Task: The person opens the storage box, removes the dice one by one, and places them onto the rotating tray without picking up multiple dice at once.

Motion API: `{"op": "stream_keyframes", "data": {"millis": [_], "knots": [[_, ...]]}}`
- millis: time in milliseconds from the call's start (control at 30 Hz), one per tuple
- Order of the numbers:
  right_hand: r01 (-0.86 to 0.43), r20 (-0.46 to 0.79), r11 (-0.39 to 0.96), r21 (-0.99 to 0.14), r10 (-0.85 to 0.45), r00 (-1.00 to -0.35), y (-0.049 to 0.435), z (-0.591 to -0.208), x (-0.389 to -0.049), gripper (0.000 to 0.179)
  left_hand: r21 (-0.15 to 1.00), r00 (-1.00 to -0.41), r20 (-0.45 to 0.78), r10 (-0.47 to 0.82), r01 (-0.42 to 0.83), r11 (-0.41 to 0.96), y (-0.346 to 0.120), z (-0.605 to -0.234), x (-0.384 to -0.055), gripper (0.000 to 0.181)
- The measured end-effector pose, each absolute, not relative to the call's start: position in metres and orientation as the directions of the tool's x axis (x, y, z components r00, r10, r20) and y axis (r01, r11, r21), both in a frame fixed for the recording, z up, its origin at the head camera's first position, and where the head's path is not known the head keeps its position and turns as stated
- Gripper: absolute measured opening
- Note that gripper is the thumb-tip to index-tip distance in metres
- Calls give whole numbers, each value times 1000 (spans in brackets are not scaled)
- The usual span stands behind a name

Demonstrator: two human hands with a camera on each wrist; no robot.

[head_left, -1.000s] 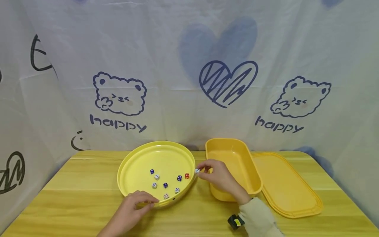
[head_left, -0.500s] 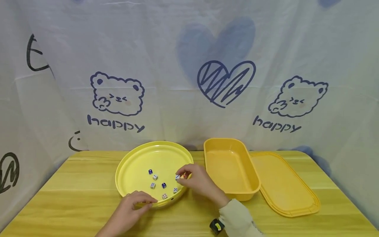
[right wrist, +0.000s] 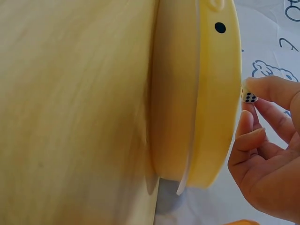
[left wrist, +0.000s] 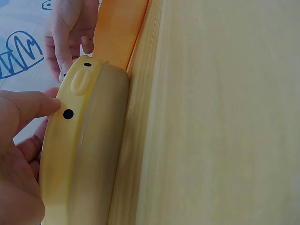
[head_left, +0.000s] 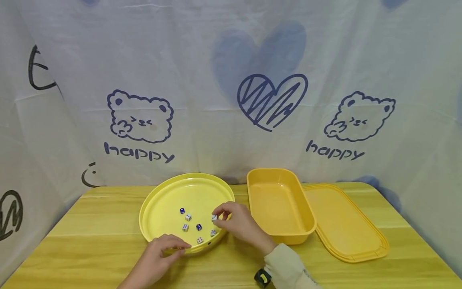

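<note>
A round yellow tray (head_left: 187,190) holds several white and blue dice, among them a blue die (head_left: 199,227) near the middle. My left hand (head_left: 159,255) grips the tray's front rim, its fingertips at the edge; the left wrist view shows fingers on both sides of the rim. Over the tray's right part, my right hand (head_left: 236,220) pinches a white die (head_left: 214,218) between thumb and fingers. In the right wrist view the black pips on this die (right wrist: 251,98) show right at the rim.
An orange-yellow rectangular box (head_left: 279,212) stands just right of the tray. Its flat lid (head_left: 346,224) lies beyond it on the wooden table (head_left: 83,237). A printed cloth (head_left: 202,132) hangs behind the table's back edge.
My right hand has moved left from beside the box to over the tray, carrying the white die. It now hides the red die and a blue one. My left hand stays at the rim.
</note>
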State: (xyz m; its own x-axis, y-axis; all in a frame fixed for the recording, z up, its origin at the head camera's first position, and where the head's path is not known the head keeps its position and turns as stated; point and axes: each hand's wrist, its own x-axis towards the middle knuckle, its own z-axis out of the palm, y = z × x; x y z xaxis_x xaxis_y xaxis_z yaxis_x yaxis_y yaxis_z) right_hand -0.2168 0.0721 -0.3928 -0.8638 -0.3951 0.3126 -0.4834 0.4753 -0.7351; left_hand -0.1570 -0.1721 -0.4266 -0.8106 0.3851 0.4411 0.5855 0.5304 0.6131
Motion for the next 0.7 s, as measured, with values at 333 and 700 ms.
{"op": "stream_keyframes", "data": {"millis": [333, 700], "knots": [[-475, 310, 487, -733, -383, -870, 70, -396, -219, 16, 621, -817, 432, 383, 577, 530, -172, -427, -157, 14], [-465, 312, 496, -734, -361, -879, 72, -398, -220, 26, 614, -812, 442, 382, 584, 532, -171, -426, -157, 15]]}}
